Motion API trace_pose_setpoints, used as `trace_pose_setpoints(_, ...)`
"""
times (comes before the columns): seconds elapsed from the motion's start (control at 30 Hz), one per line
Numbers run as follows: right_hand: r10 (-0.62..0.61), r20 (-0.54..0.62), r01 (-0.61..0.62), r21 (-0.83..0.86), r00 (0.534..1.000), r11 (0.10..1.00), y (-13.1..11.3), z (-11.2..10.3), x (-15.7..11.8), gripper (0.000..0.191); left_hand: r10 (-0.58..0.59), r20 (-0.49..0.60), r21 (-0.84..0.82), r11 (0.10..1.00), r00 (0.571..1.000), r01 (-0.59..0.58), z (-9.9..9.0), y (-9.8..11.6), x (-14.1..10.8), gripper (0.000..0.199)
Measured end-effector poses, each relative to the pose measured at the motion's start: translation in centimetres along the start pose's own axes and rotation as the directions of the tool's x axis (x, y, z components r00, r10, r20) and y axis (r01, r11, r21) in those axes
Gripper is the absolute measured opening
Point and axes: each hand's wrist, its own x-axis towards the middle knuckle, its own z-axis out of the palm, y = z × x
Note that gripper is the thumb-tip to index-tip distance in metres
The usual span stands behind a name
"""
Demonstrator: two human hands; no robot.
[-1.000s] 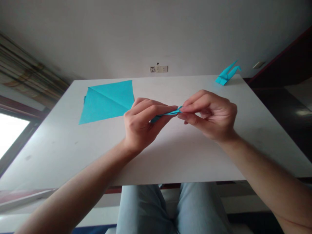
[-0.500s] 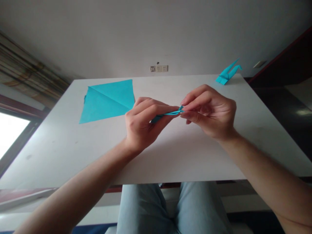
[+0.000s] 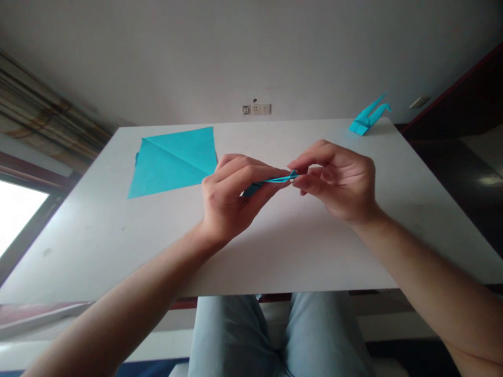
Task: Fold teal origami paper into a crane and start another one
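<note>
Between my two hands, above the table, is a narrow folded piece of blue paper [image 3: 278,180]. My left hand [image 3: 238,191] is closed around its body, with thumb and fingers pressing it from both sides and hiding much of it. At its right tip, the thumb and forefinger of my right hand [image 3: 338,180] pinch a small bent end. To the left lies a creased blue paper sheet [image 3: 173,162], flat on the table. A finished blue origami crane [image 3: 365,123] stands at the far right corner.
The white table [image 3: 251,262] meets a pale wall with power sockets [image 3: 256,109] at its far side. A curtain [image 3: 43,110] and a bright window [image 3: 19,214] are on the left. My legs [image 3: 236,335] are below the near edge.
My right hand has shifted slightly left, its fingers curling more around the tip of the folded paper. My left hand has hardly moved.
</note>
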Motion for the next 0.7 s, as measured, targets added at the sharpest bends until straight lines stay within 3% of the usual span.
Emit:
trace_pose_setpoints(0.17,-0.027,-0.055,0.022,-0.095,0.998,0.995,0.07,-0.10,0.03,0.043,-0.056,0.032,-0.096,0.994,0.998,0.059,0.03,0.65,0.50,0.012)
trace_pose_setpoints(0.3,0.014,-0.049,-0.020,-0.109,0.999,0.994,-0.14,0.11,0.11,0.054,-0.205,0.038,-0.140,0.968,0.978,0.209,-0.01,0.93,0.59,0.019)
trace_pose_setpoints(0.47,0.028,-0.088,-0.038,-0.117,0.996,0.992,-0.26,0.44,0.06,0.045,-0.279,0.044,-0.082,0.956,0.959,0.281,0.09,0.62,0.29,0.038)
trace_pose_setpoints(0.7,0.075,-0.084,-0.079,-0.037,0.994,0.996,-0.11,0.47,0.22,0.037,-0.275,0.090,-0.069,0.957,0.957,0.282,0.03,0.07,-0.19,0.036)
